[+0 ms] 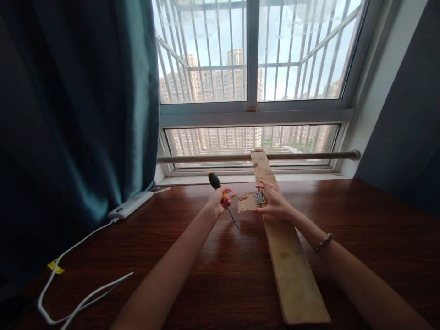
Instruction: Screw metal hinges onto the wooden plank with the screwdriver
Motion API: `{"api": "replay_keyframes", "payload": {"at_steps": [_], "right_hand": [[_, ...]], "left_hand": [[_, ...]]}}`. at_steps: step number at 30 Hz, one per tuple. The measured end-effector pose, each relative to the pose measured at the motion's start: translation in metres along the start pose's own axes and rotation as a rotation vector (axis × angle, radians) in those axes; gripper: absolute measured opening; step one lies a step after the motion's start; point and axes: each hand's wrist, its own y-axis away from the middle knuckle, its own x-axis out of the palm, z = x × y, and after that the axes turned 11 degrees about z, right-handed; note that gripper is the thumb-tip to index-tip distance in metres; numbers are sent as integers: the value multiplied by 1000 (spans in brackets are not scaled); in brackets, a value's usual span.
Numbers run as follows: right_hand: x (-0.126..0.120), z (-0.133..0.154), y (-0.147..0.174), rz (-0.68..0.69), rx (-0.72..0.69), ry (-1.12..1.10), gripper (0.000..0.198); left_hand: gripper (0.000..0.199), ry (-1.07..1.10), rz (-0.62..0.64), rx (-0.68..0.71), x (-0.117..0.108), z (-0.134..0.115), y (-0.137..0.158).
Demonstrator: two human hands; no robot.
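Observation:
My left hand (220, 200) is closed loosely around a screwdriver (214, 180) with a black and yellow handle. Its metal shaft slants down to the right, the tip just above or on the table; I cannot tell which. A metal hinge (260, 197) lies where a small wooden board (246, 203) meets a long wooden plank (292, 270). With thumb and fingers on either side of the hinge, my right hand (275, 201) grips the small board across its near end. Part of the plank is hidden under that hand.
The dark reddish-brown table (364, 247) reaches the window sill. The plank's far end overlaps a horizontal rail (206, 158) in view. At left, a white power strip (131, 205) and its white cable (82, 236) lie by a blue curtain (113, 101).

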Motion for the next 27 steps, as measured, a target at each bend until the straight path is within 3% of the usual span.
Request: {"api": "replay_keyframes", "payload": {"at_steps": [4, 9, 27], "right_hand": [[-2, -1, 3, 13, -7, 1, 102], [-2, 1, 4, 11, 3, 5, 100], [-1, 3, 4, 18, 7, 57, 96]], "left_hand": [[12, -13, 45, -157, -3, 14, -9], [8, -46, 248, -249, -10, 17, -15], [12, -23, 249, -171, -10, 17, -18]]}}
